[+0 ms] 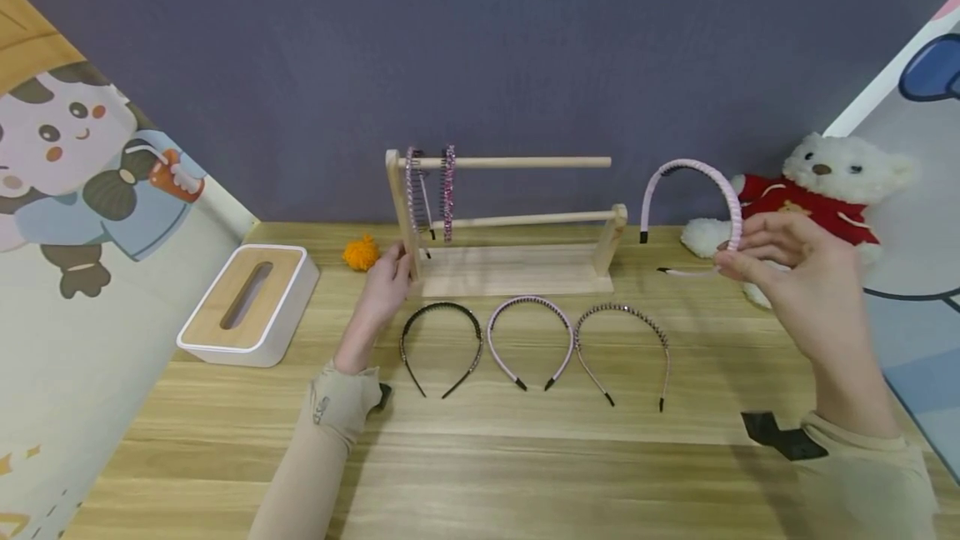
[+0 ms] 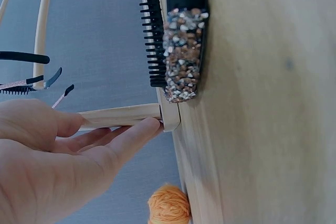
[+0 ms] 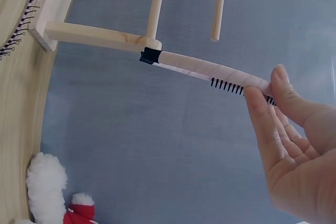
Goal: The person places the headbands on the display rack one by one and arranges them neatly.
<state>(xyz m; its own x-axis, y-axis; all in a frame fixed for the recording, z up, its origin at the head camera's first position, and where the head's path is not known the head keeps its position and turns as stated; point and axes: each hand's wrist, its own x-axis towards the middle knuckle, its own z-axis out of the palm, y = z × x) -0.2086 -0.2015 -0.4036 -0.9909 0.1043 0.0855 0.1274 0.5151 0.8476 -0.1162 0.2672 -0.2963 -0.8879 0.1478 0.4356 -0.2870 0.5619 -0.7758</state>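
Note:
My right hand point(image 1: 806, 273) pinches a pale pink wrapped headband point(image 1: 731, 205) and holds it up to the right of a wooden rack point(image 1: 517, 271). Small black comb teeth line its inner side in the right wrist view. The thumb and fingers of my left hand point(image 1: 384, 286) hold the rack's left upright point(image 2: 121, 116) low down. Two glittery headbands, one pale point(image 1: 410, 190) and one pink point(image 1: 448, 190), hang at the left of the rack's bars. Before it lie a black headband point(image 1: 442, 305) with sparkling stones, a lilac headband point(image 1: 531, 300) and a beaded headband point(image 1: 621, 307).
A white tissue box point(image 1: 288, 323) with a wooden lid stands at the left. An orange yarn ball point(image 1: 362, 253) sits beside my left hand. A white teddy bear point(image 1: 832, 173) in a red top leans at the right. A dark wall point(image 1: 480, 40) rises behind the rack.

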